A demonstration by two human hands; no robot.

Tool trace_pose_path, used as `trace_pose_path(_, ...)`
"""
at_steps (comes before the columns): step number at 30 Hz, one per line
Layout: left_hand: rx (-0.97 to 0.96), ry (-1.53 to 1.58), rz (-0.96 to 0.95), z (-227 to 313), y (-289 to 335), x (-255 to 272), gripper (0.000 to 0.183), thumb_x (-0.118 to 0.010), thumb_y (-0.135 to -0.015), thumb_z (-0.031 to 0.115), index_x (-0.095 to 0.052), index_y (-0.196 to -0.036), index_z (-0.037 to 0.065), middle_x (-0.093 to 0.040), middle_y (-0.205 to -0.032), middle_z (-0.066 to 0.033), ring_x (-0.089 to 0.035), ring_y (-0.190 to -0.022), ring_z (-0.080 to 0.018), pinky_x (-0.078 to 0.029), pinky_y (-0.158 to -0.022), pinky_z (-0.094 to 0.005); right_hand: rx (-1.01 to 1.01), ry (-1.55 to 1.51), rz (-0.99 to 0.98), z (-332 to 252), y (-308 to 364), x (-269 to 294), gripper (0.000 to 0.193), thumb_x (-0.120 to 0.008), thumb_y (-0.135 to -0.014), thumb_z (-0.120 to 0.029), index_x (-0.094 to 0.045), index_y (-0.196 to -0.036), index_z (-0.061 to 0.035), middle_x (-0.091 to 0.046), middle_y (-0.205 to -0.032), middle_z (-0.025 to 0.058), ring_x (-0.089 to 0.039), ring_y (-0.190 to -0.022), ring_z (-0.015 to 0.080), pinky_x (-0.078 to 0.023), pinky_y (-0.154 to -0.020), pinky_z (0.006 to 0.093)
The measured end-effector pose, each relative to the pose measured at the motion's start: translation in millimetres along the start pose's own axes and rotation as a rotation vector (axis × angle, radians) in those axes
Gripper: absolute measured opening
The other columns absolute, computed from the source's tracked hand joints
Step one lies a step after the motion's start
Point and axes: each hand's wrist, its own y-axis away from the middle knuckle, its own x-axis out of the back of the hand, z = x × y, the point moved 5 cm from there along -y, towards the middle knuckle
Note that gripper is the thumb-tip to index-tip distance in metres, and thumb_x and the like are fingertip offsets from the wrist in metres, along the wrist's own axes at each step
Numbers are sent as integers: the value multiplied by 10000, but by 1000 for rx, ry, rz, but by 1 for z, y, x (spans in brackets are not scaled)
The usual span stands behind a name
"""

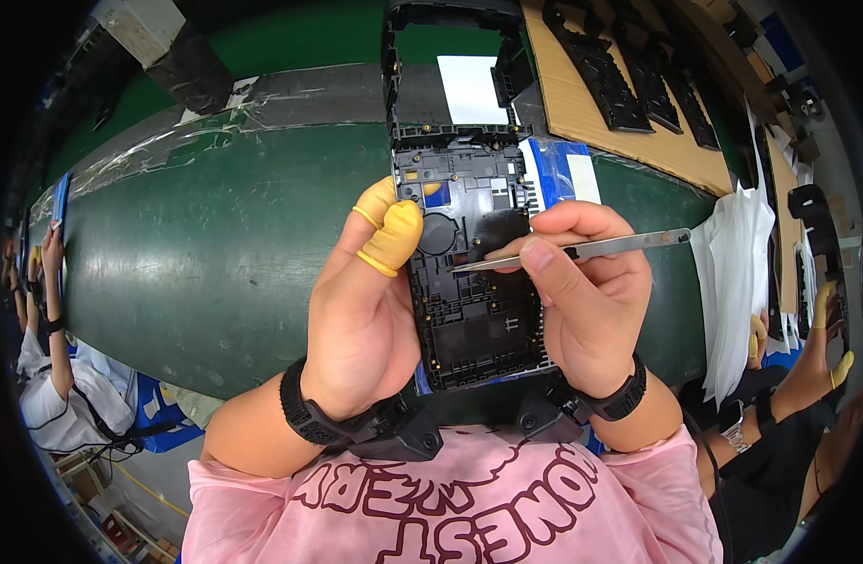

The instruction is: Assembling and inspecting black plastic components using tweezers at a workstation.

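Upright before me is a black plastic housing (464, 310), with an open frame at its far end and ribs, small brass-coloured inserts and a round recess on its face. My left hand (366, 291) grips its left edge, the thumb and a finger in yellow finger cots. In my right hand (591, 282) are metal tweezers (629, 243), pinched between thumb and fingers. Their tip lies over the middle of the housing, right of the round recess. Whether the tip touches the housing or holds anything is too small to tell.
Several similar black housings (610, 85) lie on cardboard (572, 103) at the far right. White sheets (737, 273) hang at the right table edge. Blue-and-white packaging (563, 169) lies behind the housing on the green table (215, 254). Co-workers sit to both sides.
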Motion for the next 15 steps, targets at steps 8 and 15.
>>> trace_pose_path(8,56,37,-1,2,-1,-3,294,-390,-864,138,-355,-1130,18,-489,-1053,-115,-514,-936,-174,-435,-808,-312,26,-5,48,-4,-3,4,178,-543,-754,33,-491,-924,30,-575,-722,80,-547,-626,85,-430,-570,166)
trace_pose_path(15,118,-135,-27,-6,-8,2,449,-486,-665,-56,-386,-1099,-2,-513,-981,-92,-525,-792,-132,-468,-731,-280,97,-101,268,-43,-8,40,136,-504,-771,-35,-494,-890,28,-542,-639,86,-334,-422,47,-322,-445,162)
